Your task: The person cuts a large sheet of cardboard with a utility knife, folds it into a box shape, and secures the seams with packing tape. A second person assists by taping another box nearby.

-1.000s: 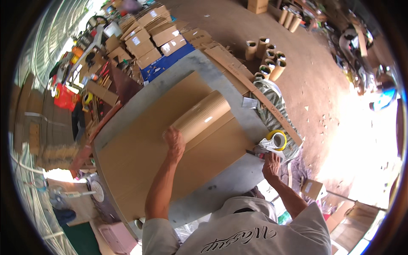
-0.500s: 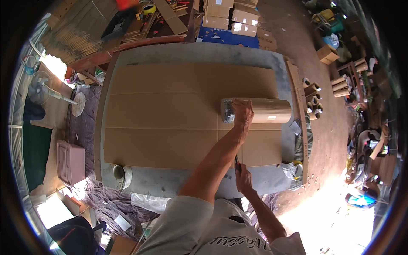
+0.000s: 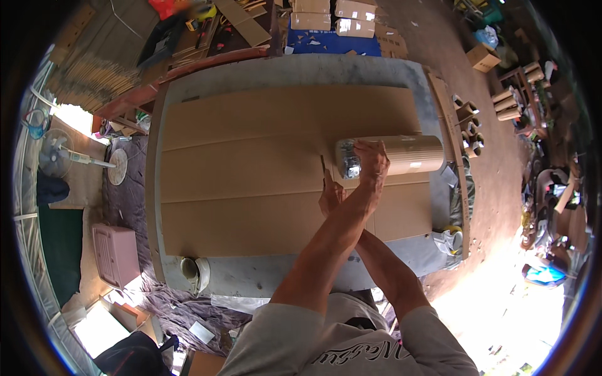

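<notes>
A large flat cardboard sheet (image 3: 244,147) with crease lines covers most of the grey table (image 3: 251,269). On its right part lies a corrugated cardboard roll (image 3: 411,155), its left end wrapped in clear shiny tape. My left hand (image 3: 374,160) grips the roll near that taped end, fingers bent over the top. Under my left forearm my right arm crosses to the left. My right hand (image 3: 331,195) is closed on a thin knife-like cutter (image 3: 323,164), which points away from me over the sheet just left of the roll. Its blade is too small to make out.
Tape rolls sit at the table's near left (image 3: 190,269) and near right corners (image 3: 449,240). A long cardboard strip (image 3: 448,138) runs down the right edge. Beyond it stand cardboard tubes (image 3: 467,125). A fan (image 3: 58,152) and a pink crate (image 3: 116,255) stand at left.
My right hand has moved from the table's near edge, beneath my left arm, to beside the roll with the cutter. My left hand still grips the roll, and the view has shifted slightly.
</notes>
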Action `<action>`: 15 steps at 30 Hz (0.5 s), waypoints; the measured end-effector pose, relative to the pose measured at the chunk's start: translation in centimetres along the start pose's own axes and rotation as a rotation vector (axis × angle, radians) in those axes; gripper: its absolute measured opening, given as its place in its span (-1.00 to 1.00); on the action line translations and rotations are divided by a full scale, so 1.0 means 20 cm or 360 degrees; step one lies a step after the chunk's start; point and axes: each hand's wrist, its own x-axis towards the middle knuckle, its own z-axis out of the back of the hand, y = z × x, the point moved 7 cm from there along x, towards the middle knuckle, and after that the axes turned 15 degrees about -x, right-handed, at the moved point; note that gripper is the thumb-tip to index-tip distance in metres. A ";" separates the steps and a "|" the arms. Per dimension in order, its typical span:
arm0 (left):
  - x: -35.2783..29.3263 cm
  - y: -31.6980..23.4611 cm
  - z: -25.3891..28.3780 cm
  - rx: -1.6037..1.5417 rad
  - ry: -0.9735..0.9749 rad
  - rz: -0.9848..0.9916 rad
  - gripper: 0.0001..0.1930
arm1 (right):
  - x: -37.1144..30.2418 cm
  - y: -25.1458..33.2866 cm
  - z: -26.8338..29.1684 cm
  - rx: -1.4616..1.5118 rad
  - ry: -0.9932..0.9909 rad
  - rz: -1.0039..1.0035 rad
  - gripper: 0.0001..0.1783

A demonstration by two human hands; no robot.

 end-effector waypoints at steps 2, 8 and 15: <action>-0.01 -0.05 0.03 -0.0047 -0.0016 -0.0063 -0.49 | -0.02 -0.06 -0.01 -0.0078 0.0035 -0.0056 -0.33; -0.01 0.03 0.01 0.0006 0.0019 -0.0062 -0.49 | 0.00 0.03 0.02 0.0153 0.0263 -0.0176 -0.38; -0.01 -0.01 0.05 -0.0027 -0.0031 -0.0036 -0.50 | -0.05 -0.07 -0.19 -0.0203 0.0263 -0.0036 -0.21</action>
